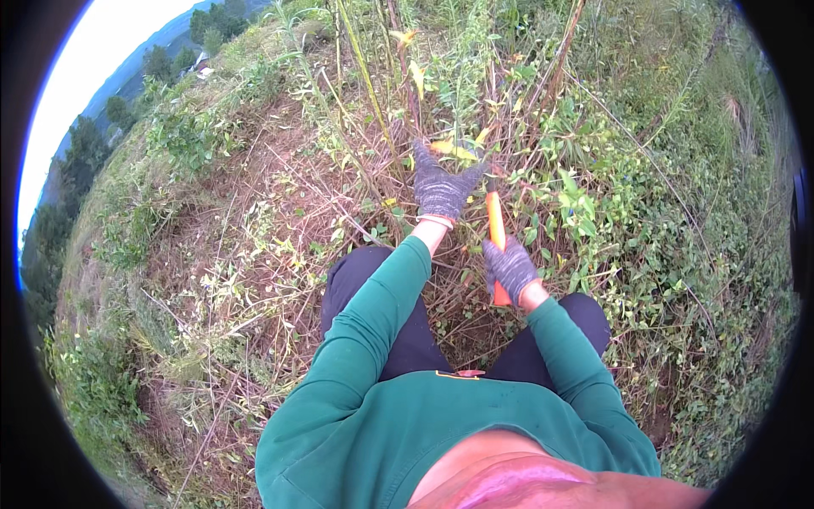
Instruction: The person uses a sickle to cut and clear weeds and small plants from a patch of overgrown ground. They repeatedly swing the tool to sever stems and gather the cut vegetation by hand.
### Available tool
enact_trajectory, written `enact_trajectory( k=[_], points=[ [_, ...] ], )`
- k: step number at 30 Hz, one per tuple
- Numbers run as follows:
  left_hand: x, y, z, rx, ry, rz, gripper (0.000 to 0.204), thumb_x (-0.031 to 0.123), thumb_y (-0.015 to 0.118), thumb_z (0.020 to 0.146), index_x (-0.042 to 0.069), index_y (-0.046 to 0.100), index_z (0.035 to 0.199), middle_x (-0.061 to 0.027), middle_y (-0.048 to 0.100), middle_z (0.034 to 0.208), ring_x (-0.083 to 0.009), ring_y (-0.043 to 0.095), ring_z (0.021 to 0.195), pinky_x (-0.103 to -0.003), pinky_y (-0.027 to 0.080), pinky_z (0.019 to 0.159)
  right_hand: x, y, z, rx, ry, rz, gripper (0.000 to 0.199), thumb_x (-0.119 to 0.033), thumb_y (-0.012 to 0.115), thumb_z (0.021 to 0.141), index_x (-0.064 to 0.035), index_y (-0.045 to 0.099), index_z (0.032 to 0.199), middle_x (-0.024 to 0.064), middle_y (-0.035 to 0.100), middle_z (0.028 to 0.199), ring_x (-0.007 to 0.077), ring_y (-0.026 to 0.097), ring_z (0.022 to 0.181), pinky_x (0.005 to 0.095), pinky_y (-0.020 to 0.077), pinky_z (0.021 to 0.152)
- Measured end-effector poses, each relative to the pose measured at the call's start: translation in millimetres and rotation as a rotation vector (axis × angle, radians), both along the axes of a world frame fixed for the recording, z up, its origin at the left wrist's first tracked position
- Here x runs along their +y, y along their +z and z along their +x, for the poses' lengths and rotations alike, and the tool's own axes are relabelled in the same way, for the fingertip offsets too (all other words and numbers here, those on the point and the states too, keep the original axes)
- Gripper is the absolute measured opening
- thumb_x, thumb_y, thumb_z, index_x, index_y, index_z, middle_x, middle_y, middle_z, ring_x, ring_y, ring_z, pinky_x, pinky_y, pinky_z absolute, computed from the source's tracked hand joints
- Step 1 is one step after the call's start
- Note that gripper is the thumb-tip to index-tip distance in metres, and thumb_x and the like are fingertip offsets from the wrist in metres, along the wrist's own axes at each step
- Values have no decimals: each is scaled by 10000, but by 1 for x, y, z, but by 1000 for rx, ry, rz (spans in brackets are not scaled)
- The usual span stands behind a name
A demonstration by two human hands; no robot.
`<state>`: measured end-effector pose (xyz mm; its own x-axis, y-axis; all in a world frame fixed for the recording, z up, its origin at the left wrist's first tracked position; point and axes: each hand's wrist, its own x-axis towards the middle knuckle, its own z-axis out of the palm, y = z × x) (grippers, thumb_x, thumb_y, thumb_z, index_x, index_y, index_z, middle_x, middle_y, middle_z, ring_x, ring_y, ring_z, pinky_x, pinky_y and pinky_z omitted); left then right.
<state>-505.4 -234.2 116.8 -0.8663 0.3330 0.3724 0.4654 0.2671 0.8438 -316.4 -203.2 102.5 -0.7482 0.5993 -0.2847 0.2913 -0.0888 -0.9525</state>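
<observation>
My left hand (pixel 443 188), in a dark grey knitted glove, reaches into the base of a clump of upright stems (pixel 413 102). Its thumb and fingers are spread apart in a V, with yellowing leaves (pixel 454 150) just beyond them. To its right, my right hand (pixel 510 268), gloved the same way, is closed round the long orange handle (pixel 496 222) of a hand tool. The tool points away from me into the plants. A short dark part shows past the handle, but leaves and stems hide its working end, so its kind is unclear.
Cut stalks and dry litter (pixel 254 280) cover the sloping ground on the left. Dense leafy growth (pixel 678 212) stands on the right, with a thin bent stem (pixel 636 144) across it. My dark-trousered knees (pixel 360 276) are bent below my hands. Trees (pixel 157 64) stand far left.
</observation>
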Motion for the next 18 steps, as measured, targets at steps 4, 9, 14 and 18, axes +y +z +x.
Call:
enact_trajectory(
  k=[4, 9, 14, 18],
  points=[
    [-3, 19, -2, -291, -38, -5, 1232, 487, 819, 589, -59, 106, 1431, -295, 334, 1396, -377, 403, 1265, -376, 303, 1075, -35, -54, 36, -95, -2, 199, 320, -294, 591, 890, -30, 484, 1034, 96, 557, 656, 172, 568, 488, 338, 443, 420],
    [18, -16, -7, 103, -122, -160, 502, 322, 602, 807, 82, 509, 1238, -142, 599, 1117, -330, 576, 978, -409, 369, 969, -52, -9, 33, -128, 64, -32, 247, -244, 586, 899, -67, 455, 1011, 23, 518, 630, 128, 488, 439, 289, 413, 394],
    [29, -14, 20, 443, -190, -289, 319, 280, 632, 775, 102, 589, 1036, -112, 619, 784, -311, 606, 700, -422, 480, 649, -39, -7, 26, -107, 19, -137, 207, -219, 589, 896, -76, 443, 929, 13, 487, 601, 134, 478, 433, 293, 409, 382],
    [1, -13, -49, 32, 17, -274, 432, 253, 626, 822, 78, 548, 1209, -126, 591, 1091, -277, 626, 691, -412, 492, 571, -78, 9, 96, -233, 54, -184, 218, -206, 605, 883, -55, 454, 928, 13, 476, 586, 128, 493, 445, 288, 417, 387]
  ],
)
